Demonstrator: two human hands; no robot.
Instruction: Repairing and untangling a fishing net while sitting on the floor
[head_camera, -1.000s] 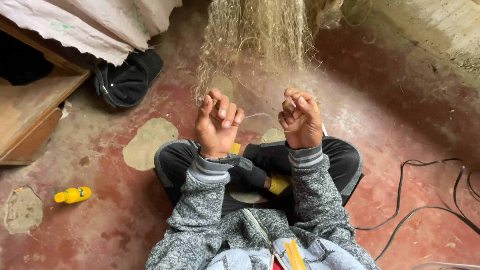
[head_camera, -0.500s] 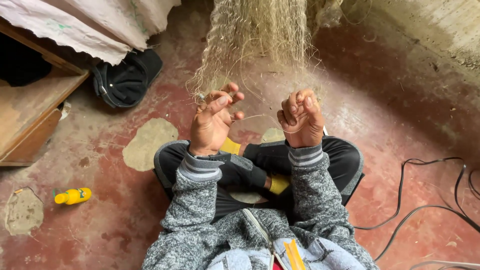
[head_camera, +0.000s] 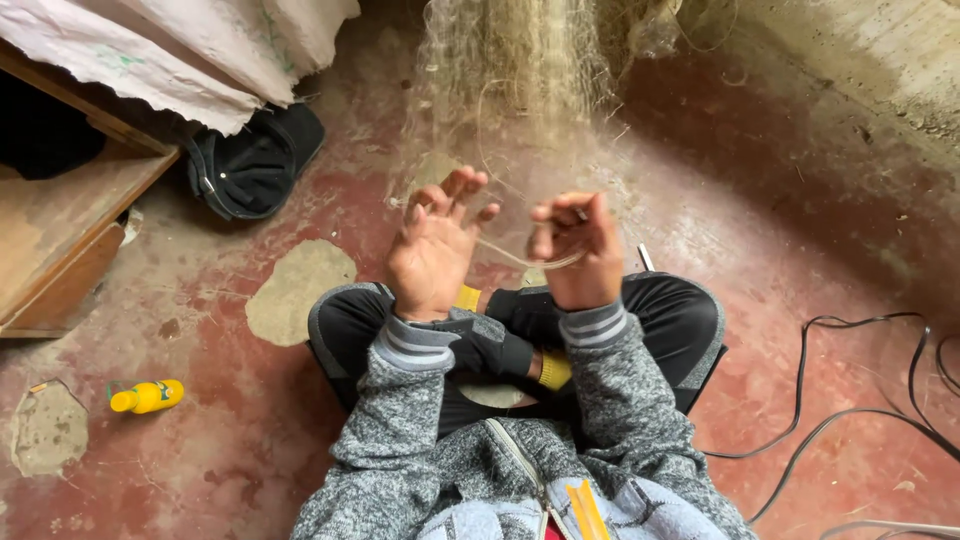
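I sit cross-legged on a red floor in a grey sweater and black trousers. A fine pale fishing net (head_camera: 520, 70) hangs down from above and spreads in front of me. My left hand (head_camera: 432, 250) is raised with its fingers spread and touching the net's lower edge. My right hand (head_camera: 575, 245) is closed, pinching a pale cord (head_camera: 520, 258) of the net that loops between both hands.
A black bag (head_camera: 250, 165) lies on the floor at the left, beside a wooden bench (head_camera: 60, 230) draped with a pale sheet (head_camera: 180, 50). A small yellow bottle (head_camera: 147, 396) lies at the lower left. Black cables (head_camera: 850, 400) run across the floor at the right.
Both hands have shifted slightly; my left hand's fingers have spread wider, and a loop of cord now shows between the two hands.
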